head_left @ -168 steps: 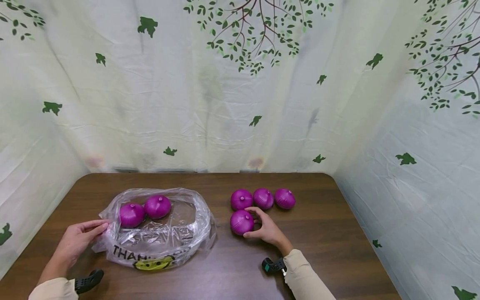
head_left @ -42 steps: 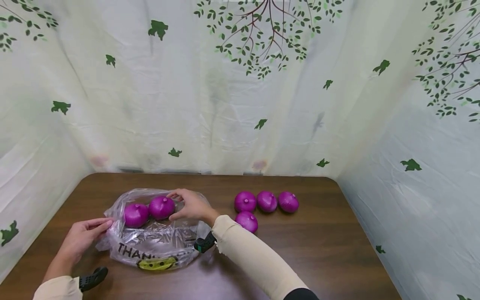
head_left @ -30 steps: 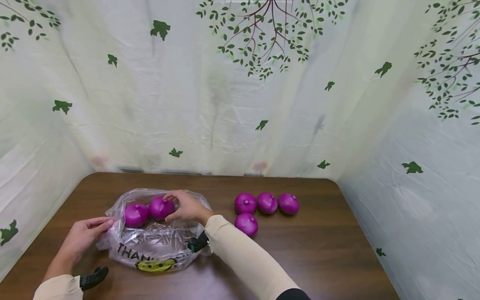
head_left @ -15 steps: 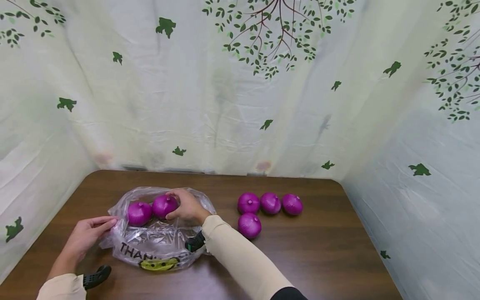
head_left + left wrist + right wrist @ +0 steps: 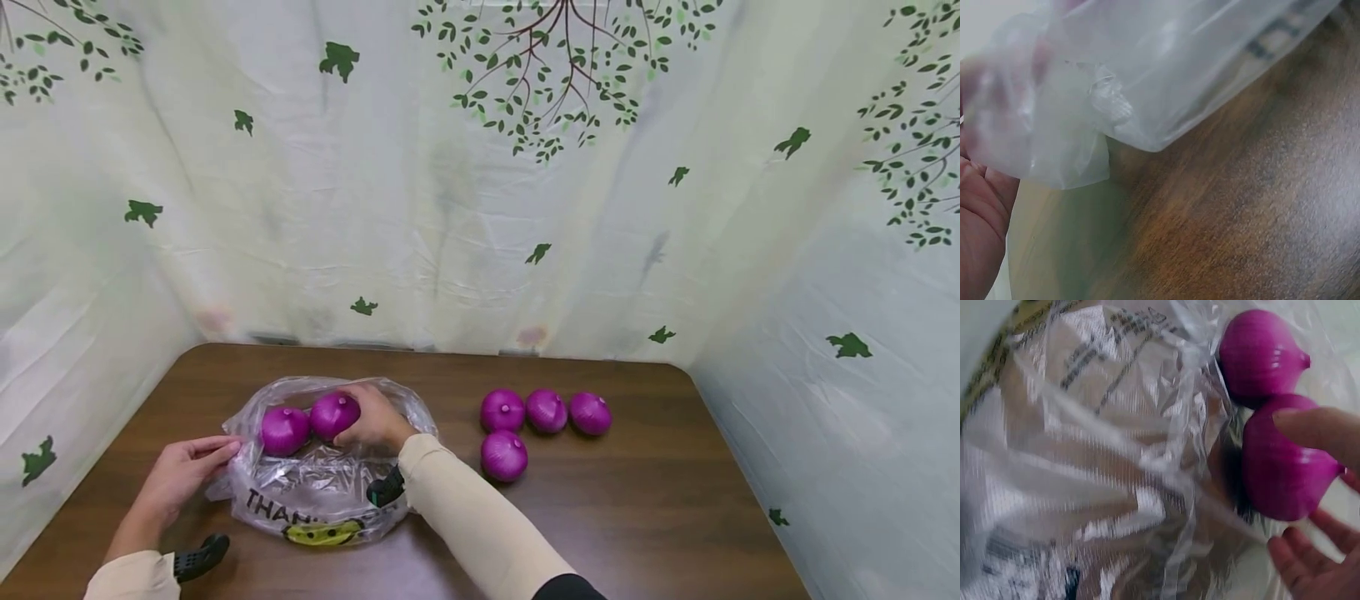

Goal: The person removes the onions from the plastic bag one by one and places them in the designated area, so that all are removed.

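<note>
A clear plastic bag [image 5: 322, 500] with black lettering and a yellow print lies spread on the table, its mouth turned up. My left hand [image 5: 178, 477] pinches the bag's left edge between thumb and fingers; in the left wrist view the film [image 5: 1066, 137] covers the fingertips. Two purple-red onions sit side by side in the bag. The left onion [image 5: 285, 431] touches the right one. Round the right onion [image 5: 332, 416] my right hand [image 5: 375, 418] curls from its right side. The right wrist view has the thumb on that onion [image 5: 1279, 469] and the fingers along its other side.
On the brown table [image 5: 637, 508], right of the bag, three onions stand in a row: a left one [image 5: 502, 411], a middle one [image 5: 547, 411] and a right one [image 5: 590, 413]. Another onion [image 5: 504, 456] lies in front. Leaf-patterned curtains [image 5: 450, 208] enclose the table.
My right hand has let go of the front onion on the table and moved left into the bag, where it closed round the right onion. My left hand keeps its hold.
</note>
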The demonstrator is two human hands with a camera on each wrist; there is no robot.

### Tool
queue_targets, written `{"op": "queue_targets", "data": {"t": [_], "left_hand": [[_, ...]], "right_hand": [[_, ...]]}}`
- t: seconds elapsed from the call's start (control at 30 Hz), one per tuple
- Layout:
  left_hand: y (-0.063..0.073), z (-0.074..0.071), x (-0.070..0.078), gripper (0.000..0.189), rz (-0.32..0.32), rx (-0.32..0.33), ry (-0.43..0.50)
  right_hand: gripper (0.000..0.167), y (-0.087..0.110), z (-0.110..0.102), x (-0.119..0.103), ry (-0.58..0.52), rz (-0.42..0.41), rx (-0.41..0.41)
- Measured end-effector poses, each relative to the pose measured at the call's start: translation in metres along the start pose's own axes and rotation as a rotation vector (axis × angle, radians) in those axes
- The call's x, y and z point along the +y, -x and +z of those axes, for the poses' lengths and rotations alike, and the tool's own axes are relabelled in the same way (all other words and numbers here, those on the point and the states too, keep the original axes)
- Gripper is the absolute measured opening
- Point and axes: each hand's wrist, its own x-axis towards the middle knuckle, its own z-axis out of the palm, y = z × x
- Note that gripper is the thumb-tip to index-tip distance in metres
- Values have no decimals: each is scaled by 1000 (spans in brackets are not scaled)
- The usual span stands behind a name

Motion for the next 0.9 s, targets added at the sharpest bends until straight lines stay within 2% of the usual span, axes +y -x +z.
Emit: {"op": "queue_targets", "data": {"t": [0.2,0.47,0.73,0.9], "left_hand": [[0,-1,-1,38,52,18,54],[3,-4,-1,47,18,4,39],[6,-3,0,47,22,13,36],[6,-4,1,53,6,16,13]], "right_hand": [[73,0,6,-1,-57,54,10],[67,4,9,-4,-53,53,41],[74,5,11,-7,23,61,-1],[76,5,12,-7,-16,80,3]]}}
